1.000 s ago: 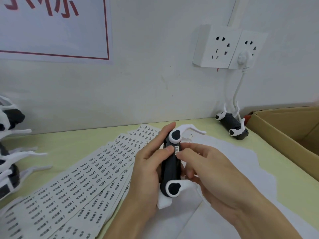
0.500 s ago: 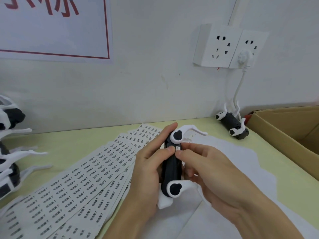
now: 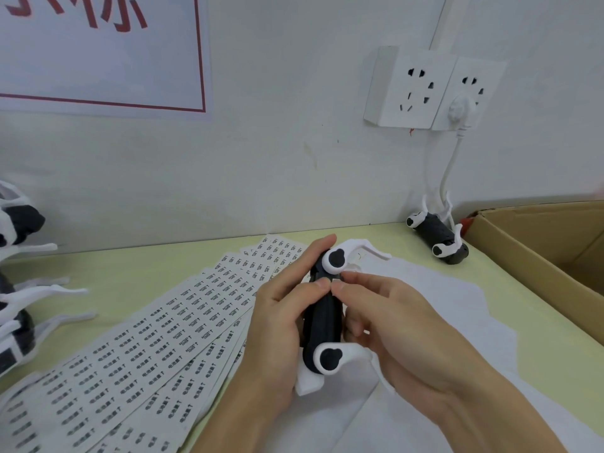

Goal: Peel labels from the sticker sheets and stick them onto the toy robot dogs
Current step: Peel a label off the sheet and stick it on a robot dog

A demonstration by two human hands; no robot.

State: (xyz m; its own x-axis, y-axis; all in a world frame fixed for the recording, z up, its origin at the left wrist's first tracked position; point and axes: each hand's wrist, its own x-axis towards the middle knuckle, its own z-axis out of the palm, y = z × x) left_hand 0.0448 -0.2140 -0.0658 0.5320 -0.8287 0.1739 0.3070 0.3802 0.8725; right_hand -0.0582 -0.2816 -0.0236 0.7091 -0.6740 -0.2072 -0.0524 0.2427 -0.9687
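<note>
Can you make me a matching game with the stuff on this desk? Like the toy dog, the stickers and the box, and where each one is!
Things:
1. toy robot dog with a black body
2. sticker sheets
3. cardboard box
4. second toy robot dog

Places:
A. at the right edge of the desk
B. lying near the wall, below the wall sockets
C. held in the grip of the left hand, with the right hand touching it
D. fanned out on the left side of the desk

Pairs: 1-C, 2-D, 3-A, 4-B
</note>
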